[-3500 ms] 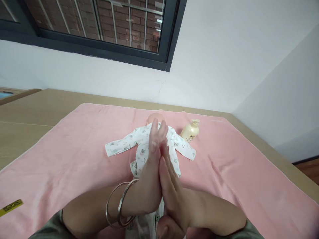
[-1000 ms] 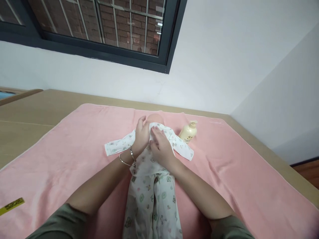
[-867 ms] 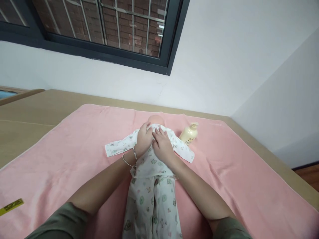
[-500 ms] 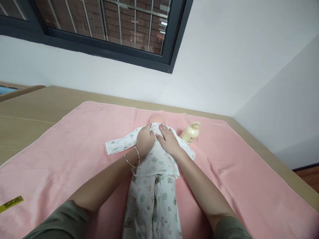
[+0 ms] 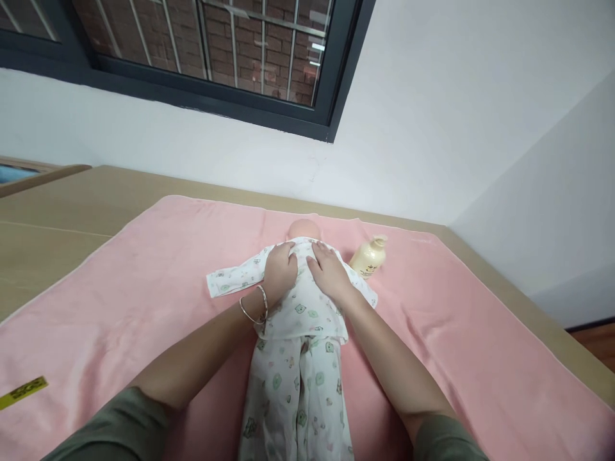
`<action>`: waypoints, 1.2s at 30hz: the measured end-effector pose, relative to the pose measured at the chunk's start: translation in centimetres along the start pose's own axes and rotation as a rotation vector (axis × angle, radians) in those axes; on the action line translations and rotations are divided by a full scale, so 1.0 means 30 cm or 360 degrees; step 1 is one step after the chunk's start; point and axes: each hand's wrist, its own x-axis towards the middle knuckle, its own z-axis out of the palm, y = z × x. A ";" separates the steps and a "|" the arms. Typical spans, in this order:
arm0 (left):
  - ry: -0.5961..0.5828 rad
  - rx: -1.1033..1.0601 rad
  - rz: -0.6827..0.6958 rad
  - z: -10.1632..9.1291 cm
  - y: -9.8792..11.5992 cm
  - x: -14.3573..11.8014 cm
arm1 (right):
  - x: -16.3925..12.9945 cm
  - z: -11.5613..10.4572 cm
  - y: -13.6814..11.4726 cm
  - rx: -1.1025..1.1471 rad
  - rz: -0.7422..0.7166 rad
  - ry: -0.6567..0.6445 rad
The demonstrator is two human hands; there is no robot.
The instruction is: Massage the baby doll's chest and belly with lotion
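Note:
A baby doll [image 5: 302, 228] lies face down on a pink towel [image 5: 120, 301], head toward the wall, dressed in a white printed romper [image 5: 295, 358]. My left hand [image 5: 280, 270], with two metal bangles at the wrist, rests flat on the left side of the doll's upper back. Beside it, my right hand [image 5: 328, 274] lies flat on the right side of the back. Both palms press on the cloth, fingers spread toward the shoulders. Neither hand grips anything. The romper's left sleeve [image 5: 230, 280] lies stretched out on the towel.
A cream pump bottle [image 5: 369, 256] lies on the towel just right of the doll's head. The towel covers a wooden table [image 5: 57, 211] set against a white wall under a dark-framed window [image 5: 192, 57]. A yellow tag [image 5: 22, 392] sits at the towel's near left.
3.5 s ago my palms were pressed together, raised over the doll. They came down onto its upper back and have since slid apart a little toward the shoulders.

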 end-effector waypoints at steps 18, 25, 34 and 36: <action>0.0054 -0.0123 -0.0025 0.012 -0.019 -0.005 | -0.046 0.022 -0.080 -0.0193 -0.0114 0.0059; 0.0021 -0.0110 0.0047 0.002 -0.020 -0.008 | -0.033 0.014 -0.051 -0.0004 -0.0185 0.0001; -0.0048 0.0233 0.0156 0.021 -0.024 -0.054 | -0.021 -0.006 0.016 0.0033 0.0132 0.0004; -0.0081 0.0302 0.0180 0.023 -0.029 -0.050 | -0.021 -0.008 0.005 -0.0018 0.0141 -0.0022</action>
